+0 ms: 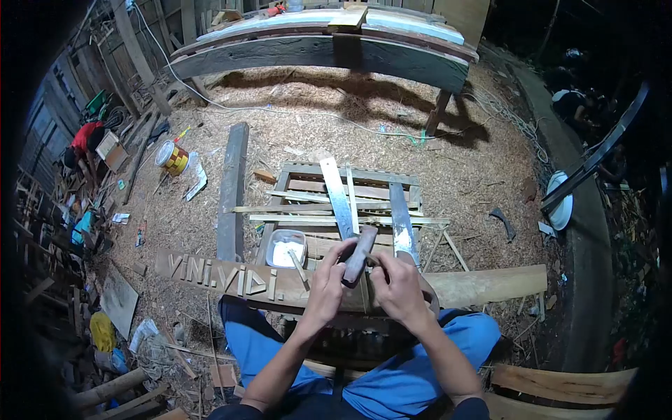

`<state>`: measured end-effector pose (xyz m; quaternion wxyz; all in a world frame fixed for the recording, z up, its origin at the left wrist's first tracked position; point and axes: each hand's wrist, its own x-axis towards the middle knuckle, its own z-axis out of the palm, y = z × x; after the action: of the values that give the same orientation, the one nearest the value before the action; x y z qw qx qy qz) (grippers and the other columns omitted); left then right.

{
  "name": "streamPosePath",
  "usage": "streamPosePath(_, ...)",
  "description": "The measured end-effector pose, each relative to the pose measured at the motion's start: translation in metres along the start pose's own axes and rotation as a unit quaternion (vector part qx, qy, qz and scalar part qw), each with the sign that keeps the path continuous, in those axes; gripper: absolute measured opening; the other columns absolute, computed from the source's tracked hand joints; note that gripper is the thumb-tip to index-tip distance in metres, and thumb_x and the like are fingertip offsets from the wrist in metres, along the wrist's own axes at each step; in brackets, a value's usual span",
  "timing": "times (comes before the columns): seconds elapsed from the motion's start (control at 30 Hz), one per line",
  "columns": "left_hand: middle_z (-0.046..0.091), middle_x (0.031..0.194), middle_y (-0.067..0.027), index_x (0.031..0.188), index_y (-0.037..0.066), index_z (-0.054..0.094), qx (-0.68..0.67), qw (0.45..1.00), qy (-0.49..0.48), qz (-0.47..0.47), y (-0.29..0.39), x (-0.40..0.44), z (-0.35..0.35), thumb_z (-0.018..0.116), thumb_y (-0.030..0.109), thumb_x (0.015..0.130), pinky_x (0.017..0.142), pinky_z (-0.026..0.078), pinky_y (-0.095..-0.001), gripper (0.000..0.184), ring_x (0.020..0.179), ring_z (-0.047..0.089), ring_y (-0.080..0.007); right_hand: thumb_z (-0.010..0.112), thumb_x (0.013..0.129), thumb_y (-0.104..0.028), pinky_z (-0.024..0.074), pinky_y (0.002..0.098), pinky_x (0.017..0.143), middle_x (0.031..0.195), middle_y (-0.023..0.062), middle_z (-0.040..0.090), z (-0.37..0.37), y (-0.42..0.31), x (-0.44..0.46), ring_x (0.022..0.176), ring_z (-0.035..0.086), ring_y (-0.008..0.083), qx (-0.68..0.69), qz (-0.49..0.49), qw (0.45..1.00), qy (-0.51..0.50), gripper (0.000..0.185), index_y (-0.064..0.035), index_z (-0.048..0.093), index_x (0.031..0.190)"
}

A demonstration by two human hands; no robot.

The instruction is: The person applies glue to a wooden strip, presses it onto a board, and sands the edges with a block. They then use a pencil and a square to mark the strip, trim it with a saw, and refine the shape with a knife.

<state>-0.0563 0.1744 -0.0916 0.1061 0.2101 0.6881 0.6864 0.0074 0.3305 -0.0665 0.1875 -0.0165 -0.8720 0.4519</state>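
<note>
My left hand (327, 281) is closed around a dark brown rectangular block (359, 256), held upright and tilted above my lap. Close beside it, my right hand (397, 285) has its fingers pinched on a small thin piece of wood (371, 260) that meets the block's side. Below both hands a long wooden plank (483, 283) lies across in front of my knees. Raised letters made of wood strips (222, 276) run along its left part. Just beyond the plank stands a clear plastic tub (286, 249) of white material, with a stick (298, 267) leaning at it.
Behind the tub, wood strips (329, 218) and two flat metal blades (337, 196) lie over a slatted wooden frame (350, 170). A dark beam (232, 189) is at left, near a yellow-brown bucket (173, 158). A workbench (315, 56) stands far ahead. One person in red (87, 140) bends at far left.
</note>
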Motion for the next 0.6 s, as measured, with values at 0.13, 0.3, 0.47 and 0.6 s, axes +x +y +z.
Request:
streamPosePath(0.13,0.061,0.129,-0.0165,0.137,0.000,0.056,-0.081,0.995,0.004,-0.056,0.017,-0.003,-0.007,0.046,0.022,0.107,0.107,0.044,-0.0376,0.039,0.121,0.059,-0.0257,0.054,0.093,-0.010,0.0471,0.0565,0.075,0.084,0.0264,0.062,-0.004,-0.015,0.011,0.082,0.061,0.0484,-0.047,-0.086,0.995,-0.033,0.013,0.0008,0.056,0.100)
streamPosePath(0.3,0.057,0.131,-0.0170,0.142,0.001,0.051,0.090,0.993,-0.008,0.075,0.033,-0.003,-0.011,0.065,0.019,0.099,0.108,0.044,-0.0391,0.049,0.123,0.058,-0.0287,0.049,0.107,-0.025,0.0476,0.0508,0.068,0.082,0.0233,0.061,-0.010,-0.015,0.016,0.078,0.062,0.0453,-0.018,-0.029,0.997,-0.069,0.028,0.0020,0.055,0.104)
streamPosePath(0.47,0.050,0.143,-0.0262,0.151,0.000,0.042,0.000,1.000,0.008,0.007,0.046,-0.003,0.001,0.076,0.020,0.092,0.114,0.041,-0.0438,0.071,0.134,0.053,-0.0362,0.050,0.111,-0.031,0.0441,0.0372,0.061,0.072,0.0101,0.056,-0.024,0.021,0.004,0.065,0.056,0.0203,0.140,0.052,0.982,-0.116,0.034,0.0006,0.060,0.120)
streamPosePath(0.6,0.045,0.151,-0.0240,0.153,0.000,0.043,0.243,0.963,0.012,0.119,0.039,0.000,0.004,0.076,0.012,0.091,0.117,0.038,-0.0411,0.071,0.141,0.046,-0.0322,0.046,0.113,-0.033,0.0351,0.0226,0.061,0.077,-0.0048,0.046,-0.029,0.012,0.011,0.068,0.039,0.0049,0.378,0.116,0.908,-0.137,0.033,-0.0013,0.056,0.115)
